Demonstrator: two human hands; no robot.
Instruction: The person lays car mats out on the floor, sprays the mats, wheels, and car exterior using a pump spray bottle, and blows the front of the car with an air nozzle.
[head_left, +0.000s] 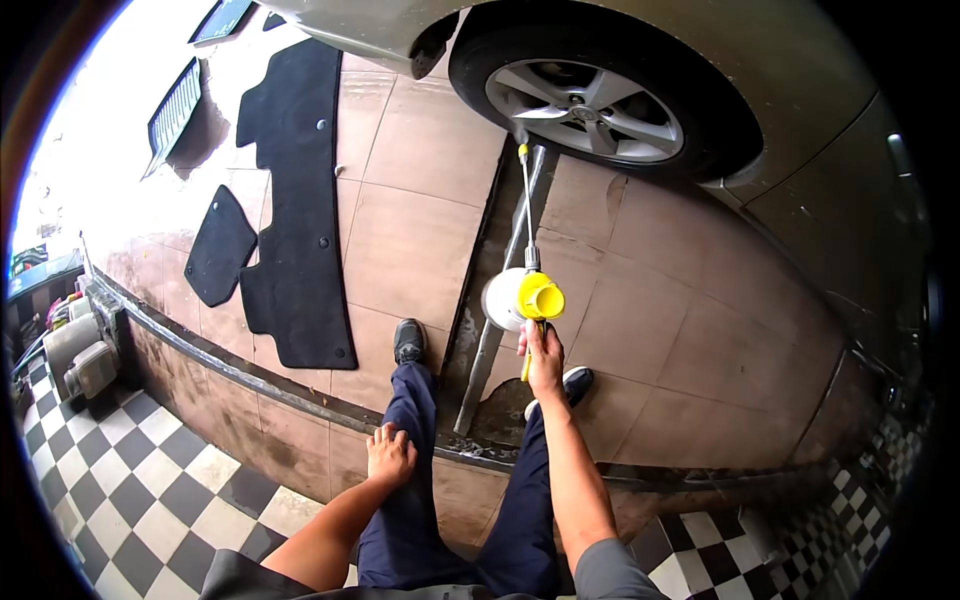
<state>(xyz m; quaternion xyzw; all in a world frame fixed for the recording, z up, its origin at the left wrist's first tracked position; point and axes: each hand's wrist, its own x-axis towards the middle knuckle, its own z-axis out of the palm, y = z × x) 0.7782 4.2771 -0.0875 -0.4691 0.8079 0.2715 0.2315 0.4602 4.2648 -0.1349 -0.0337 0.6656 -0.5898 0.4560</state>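
My right hand (543,360) is wrapped around the handle of a spray gun (541,297) with a yellow body, a white bottle and a long thin metal wand. The wand's yellow nozzle (523,151) points at the lower edge of a car wheel (582,112), and a faint mist shows at its tip. The wheel has a black tire and silver spokes. Resting on my left thigh near the knee, my left hand (391,454) lies with its fingers over the dark blue trousers (415,500) and holds nothing.
Black floor mats (295,220) lie on the pink tiled floor to the left. The car body (820,120) stands to the right. A dark drain channel (476,290) runs between my feet toward the wheel. Behind the raised edge is a checkered floor (150,470), with a grey machine (85,350) at left.
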